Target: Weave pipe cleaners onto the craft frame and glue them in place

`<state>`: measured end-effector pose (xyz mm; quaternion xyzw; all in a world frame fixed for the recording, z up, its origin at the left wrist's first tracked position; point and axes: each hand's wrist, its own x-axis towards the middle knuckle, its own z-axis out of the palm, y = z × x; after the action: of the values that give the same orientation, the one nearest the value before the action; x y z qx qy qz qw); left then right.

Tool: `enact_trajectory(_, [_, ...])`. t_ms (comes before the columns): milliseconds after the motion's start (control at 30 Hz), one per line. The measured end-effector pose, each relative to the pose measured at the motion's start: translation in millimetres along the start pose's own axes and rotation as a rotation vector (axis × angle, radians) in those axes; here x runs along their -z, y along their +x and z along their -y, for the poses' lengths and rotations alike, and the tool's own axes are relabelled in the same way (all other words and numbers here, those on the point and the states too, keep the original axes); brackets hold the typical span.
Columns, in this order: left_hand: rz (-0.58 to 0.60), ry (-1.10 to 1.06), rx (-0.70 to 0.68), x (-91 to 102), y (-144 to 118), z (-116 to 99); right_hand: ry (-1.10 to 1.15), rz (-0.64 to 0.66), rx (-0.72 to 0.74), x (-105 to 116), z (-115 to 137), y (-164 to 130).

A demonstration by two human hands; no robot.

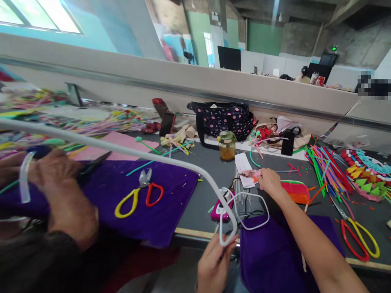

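My left hand [214,260] is at the table's near edge, closed on the bent end of a long white tube [128,152]. The tube runs up and left across the whole view and loops over a magenta tool [220,209]. My right hand [269,182] reaches forward over the grey table [198,195]. Its fingertips pinch a small pink piece [253,174] beside a white paper slip [243,165]. An orange woven piece [295,192] lies just right of that hand. A purple cloth [275,252] lies under my right forearm.
A co-worker's hands [51,179] work at the left over another purple cloth [159,219] bearing yellow-and-red scissors [139,197]. A second pair of scissors [360,240] lies at the right, near coloured sticks [324,167]. A jar [227,145] and a dotted bag [224,118] stand behind.
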<state>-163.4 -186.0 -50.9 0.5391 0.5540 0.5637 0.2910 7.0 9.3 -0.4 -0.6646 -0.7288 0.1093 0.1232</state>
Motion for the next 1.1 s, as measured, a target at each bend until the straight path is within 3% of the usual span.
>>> enact_trajectory(133, [-0.219,0.05,-0.006,33.7,18.4,5.6,0.022,0.134,-0.076,-19.2,4.6,24.3])
enact_trajectory(267, [-0.385,0.02,0.168,43.5,24.3,9.9,0.108,0.176,-0.158,-22.0,-0.4,33.7])
enact_trajectory(533, [-0.288,-0.176,0.272,23.0,13.8,13.3,0.562,0.077,-0.188,19.5,-3.4,30.6])
enact_trajectory(667, [-0.317,-0.181,0.19,19.7,24.6,11.9,0.816,0.002,-0.101,60.2,-4.5,5.6])
enact_trajectory(733, [-0.359,-0.153,0.104,18.9,33.3,9.7,1.244,-0.041,0.042,84.1,-8.5,-13.2])
enact_trajectory(833, [-0.375,-0.091,-0.026,15.3,45.7,-0.3,1.549,-0.066,0.182,116.8,-16.7,-45.6])
enact_trajectory(967, [-0.356,-0.043,-0.159,4.3,57.2,-24.9,1.746,-0.105,0.133,141.5,-30.6,-91.5])
enact_trajectory(1100, [-0.133,-0.092,-0.268,-8.5,69.2,-46.7,1.841,-0.16,-0.008,139.7,-56.5,-134.9])
